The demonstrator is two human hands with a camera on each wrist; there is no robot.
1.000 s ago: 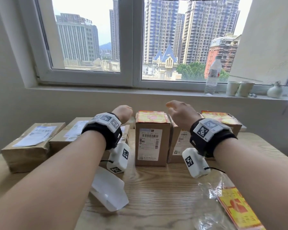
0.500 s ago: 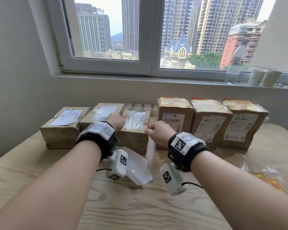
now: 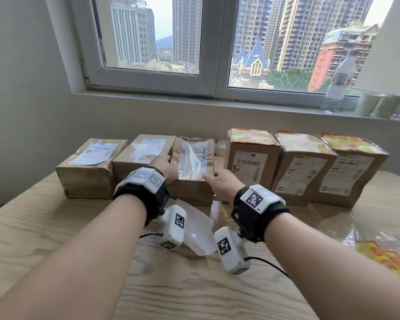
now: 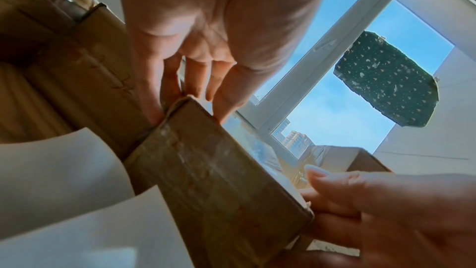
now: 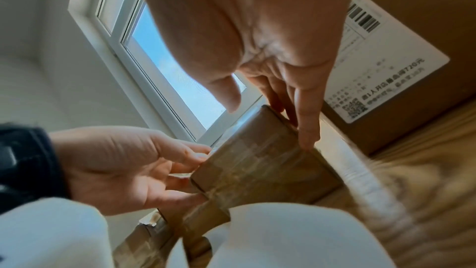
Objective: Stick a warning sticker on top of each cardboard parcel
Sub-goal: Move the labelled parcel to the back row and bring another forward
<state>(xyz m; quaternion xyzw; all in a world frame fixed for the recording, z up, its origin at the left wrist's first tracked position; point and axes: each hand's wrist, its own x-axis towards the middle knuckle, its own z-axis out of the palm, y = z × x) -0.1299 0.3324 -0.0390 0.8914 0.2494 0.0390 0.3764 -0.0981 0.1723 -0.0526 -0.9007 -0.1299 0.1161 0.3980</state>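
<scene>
Several brown cardboard parcels stand in a row on the table. The right three (image 3: 252,137) (image 3: 303,144) (image 3: 351,144) carry yellow-red warning stickers on top. The left two (image 3: 95,155) (image 3: 143,148) and the taped middle parcel (image 3: 193,158) (image 4: 219,180) (image 5: 257,160) show only shipping labels. My left hand (image 3: 165,168) (image 4: 185,105) pinches the middle parcel's near left corner, thumb on top and fingers down the side. The straight fingers of my right hand (image 3: 217,183) (image 5: 270,113) lie against its right side, thumb just off the top edge.
A white backing sheet (image 3: 199,234) lies on the wooden table (image 3: 56,227) under my wrists. A clear bag with yellow-red stickers (image 3: 388,259) lies at the front right. A water bottle (image 3: 337,88) and paper cups (image 3: 379,105) stand on the windowsill.
Both hands came down from the tops of the stickered parcels and moved left to the taped middle parcel, closing in on its two sides. The head view swung left.
</scene>
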